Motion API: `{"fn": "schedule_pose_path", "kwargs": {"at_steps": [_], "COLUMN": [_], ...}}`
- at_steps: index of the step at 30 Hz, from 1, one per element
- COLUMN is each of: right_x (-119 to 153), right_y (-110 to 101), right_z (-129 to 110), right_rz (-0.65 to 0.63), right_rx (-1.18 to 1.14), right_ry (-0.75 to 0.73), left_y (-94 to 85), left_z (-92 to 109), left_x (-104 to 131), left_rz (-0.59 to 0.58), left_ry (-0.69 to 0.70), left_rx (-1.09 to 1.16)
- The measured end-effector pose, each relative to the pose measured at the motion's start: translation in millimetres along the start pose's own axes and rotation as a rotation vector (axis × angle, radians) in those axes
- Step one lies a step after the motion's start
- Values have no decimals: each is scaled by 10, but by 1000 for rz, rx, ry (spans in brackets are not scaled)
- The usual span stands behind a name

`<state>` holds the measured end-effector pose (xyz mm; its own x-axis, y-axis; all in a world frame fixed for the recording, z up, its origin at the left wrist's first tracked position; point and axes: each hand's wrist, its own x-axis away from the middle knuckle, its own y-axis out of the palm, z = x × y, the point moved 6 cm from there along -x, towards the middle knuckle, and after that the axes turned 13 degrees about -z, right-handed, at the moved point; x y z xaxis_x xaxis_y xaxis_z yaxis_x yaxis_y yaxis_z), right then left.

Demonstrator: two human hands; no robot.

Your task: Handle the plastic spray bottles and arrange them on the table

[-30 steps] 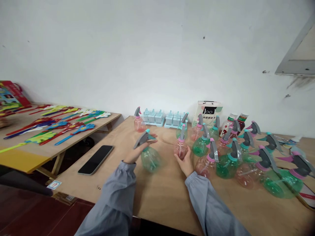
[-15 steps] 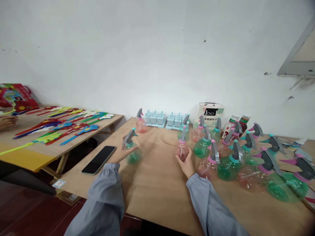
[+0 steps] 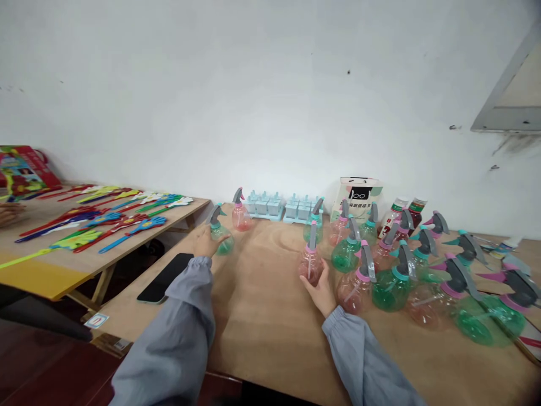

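Observation:
My left hand (image 3: 206, 242) is around the left side of a green spray bottle (image 3: 222, 239), which stands upright or nearly so near the table's left side. Just behind that bottle is a pink spray bottle (image 3: 241, 217). My right hand (image 3: 320, 286) grips the lower right side of another pink spray bottle (image 3: 310, 265) near the middle of the table. To its right stand several green and pink spray bottles with grey triggers, among them a green one (image 3: 391, 288) and a pink one (image 3: 355, 288).
Pale blue moulds (image 3: 265, 206) and a printed box (image 3: 357, 198) stand by the wall. A black phone (image 3: 164, 278) lies left of my forearm. Colourful hand-shaped clappers (image 3: 122, 224) cover the left table, where another person's hand (image 3: 10, 214) shows.
My left hand has moved forward and slightly left with the green bottle, towards the rear pink bottle. My right hand stays at its pink bottle. The view has shifted slightly.

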<state>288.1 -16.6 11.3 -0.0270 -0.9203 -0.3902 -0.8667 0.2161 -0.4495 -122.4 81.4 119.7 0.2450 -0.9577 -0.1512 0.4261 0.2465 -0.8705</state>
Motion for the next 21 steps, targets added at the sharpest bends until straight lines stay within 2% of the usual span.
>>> {"fn": "schedule_pose_path", "kwargs": {"at_steps": [4,9,17,19,21], "right_x": [163,299,300,297,297], "right_y": [-21,4,20,12,9], "right_z": [-59,-116,-264,-294,-300], "right_rz": [-17,16,8,-2,-7], "right_rx": [32,113,226,241,231], "right_ry": [-23,-57,-121,-133,-129], "left_y": [66,121,129,136,131], "left_z": [134,242,281,287,277], "left_x": [-262,-398,-338,-295,-201], "left_rz": [-21,-39,-79,-69,0], "left_ry": [2,-26,-1,-24,-82], "left_rx": [36,30,47,102,162]}}
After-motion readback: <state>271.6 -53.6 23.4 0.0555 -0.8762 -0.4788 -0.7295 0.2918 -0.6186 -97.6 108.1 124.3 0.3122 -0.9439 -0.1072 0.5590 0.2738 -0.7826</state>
